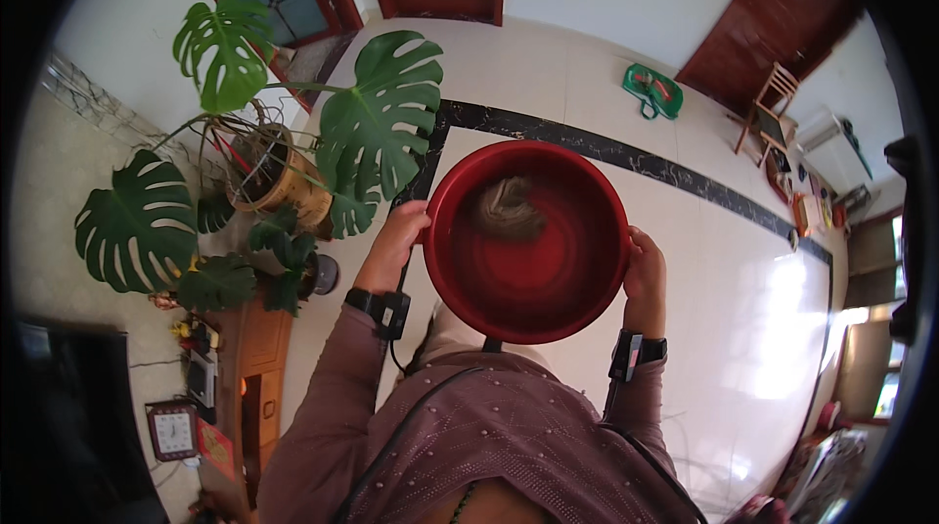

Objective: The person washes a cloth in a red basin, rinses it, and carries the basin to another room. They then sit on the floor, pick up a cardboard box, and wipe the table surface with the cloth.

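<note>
A round red basin (527, 333) is held up in front of my body, above the tiled floor. My left hand (396, 245) grips its left rim, and my right hand (645, 263) grips the right rim. Inside the basin, left of its middle and towards the far side, lies a crumpled grey-brown cloth (511, 210), somewhat blurred. Whether there is water around the cloth, I cannot tell for sure. Both wrists carry black strapped devices.
A potted monstera (293, 186) spreads large leaves close to the basin's left. Beyond it on the floor lies a green bag (653, 91). A wooden cabinet (262, 348) stands at the left, a folding chair (770, 113) at the far right. Black cables run over my clothing.
</note>
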The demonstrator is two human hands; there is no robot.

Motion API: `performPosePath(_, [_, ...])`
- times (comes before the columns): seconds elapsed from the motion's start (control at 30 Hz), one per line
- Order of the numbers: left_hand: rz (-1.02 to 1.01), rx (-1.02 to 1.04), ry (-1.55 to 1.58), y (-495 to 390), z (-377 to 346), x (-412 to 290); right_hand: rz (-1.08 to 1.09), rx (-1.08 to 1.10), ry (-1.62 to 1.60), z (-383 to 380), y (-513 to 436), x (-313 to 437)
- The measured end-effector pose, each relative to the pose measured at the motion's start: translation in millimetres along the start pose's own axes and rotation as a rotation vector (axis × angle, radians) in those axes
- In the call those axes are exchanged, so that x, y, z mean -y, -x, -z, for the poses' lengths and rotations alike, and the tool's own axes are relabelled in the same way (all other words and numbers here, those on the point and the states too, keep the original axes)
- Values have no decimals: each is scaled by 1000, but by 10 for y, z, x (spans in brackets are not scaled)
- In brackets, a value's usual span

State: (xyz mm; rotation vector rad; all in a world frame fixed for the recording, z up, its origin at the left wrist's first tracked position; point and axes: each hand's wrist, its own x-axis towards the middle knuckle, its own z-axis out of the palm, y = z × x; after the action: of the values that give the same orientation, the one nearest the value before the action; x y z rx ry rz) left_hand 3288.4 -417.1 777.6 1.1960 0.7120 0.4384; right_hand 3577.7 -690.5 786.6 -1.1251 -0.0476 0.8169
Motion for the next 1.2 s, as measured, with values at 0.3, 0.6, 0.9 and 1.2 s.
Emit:
performPosePath(0.3, [100,-66,3,-2631,-362,-614,-50,-152,-45,-200,-2571,749])
performPosePath(0.6, [66,-170,47,-4816,-228,-1362,-174,-70,-91,-1008,-4812,1528])
performPosePath(0.9, [68,-373,70,-6236,626,-1955,-142,171,76,-2673,-7246,1596])
performPosePath(1.2, [-69,-592,176,-7243,2207,-2437,-311,350,238,-4955,-9103,976])
